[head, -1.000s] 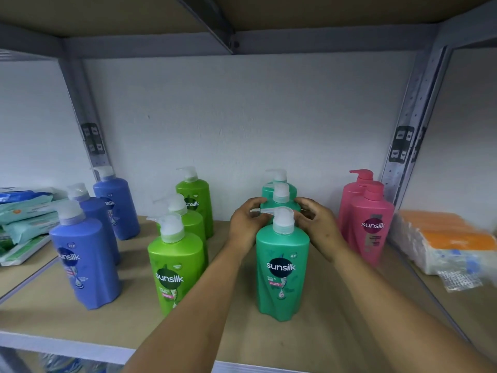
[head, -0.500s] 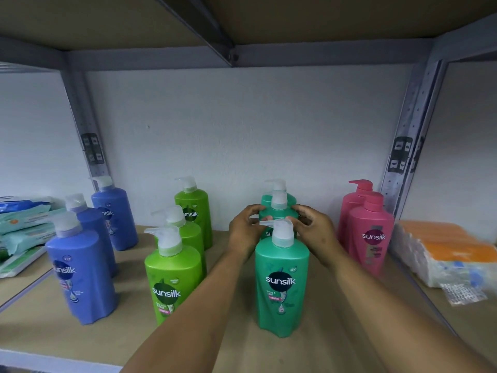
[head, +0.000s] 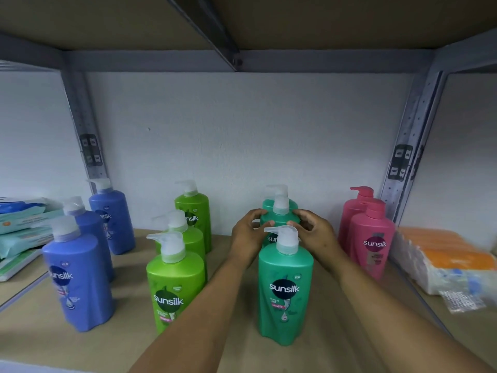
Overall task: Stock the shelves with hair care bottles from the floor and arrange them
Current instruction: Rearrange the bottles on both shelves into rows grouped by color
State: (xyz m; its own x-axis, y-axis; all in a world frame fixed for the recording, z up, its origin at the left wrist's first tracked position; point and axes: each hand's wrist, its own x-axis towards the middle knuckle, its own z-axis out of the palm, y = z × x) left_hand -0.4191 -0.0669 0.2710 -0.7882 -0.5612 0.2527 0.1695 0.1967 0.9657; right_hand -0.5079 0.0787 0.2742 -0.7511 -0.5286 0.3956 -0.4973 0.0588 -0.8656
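1. Bottles stand in colour rows on the shelf (head: 242, 343), running from its front edge to the back wall: blue (head: 78, 281) at the left, lime (head: 174, 289) next, teal in the middle, pink (head: 372, 238) toward the right edge. We judge the main risk is here: our forearms reach past the front teal bottle (head: 285, 294) on both sides, so a careless pull back could clip its pump and tip it off the front edge.
2. Lime bottles sit just beside our left forearm; a sideways nudge could knock that row crooked, we think.
3. Middle teal bottle (head: 279, 219) is the one in hand, between the front one and the rear teal bottle (head: 278, 195) near the wall. Twisting it too hard could bump the rear one out of line.
4. Our left hand (head: 248, 235) curls around its left shoulder, thumb and fingertips on the plastic.
5. Our right hand (head: 313, 232) curls around the right shoulder the same way. Both grips are partly closed on the bottle, not wrapped fully round it.
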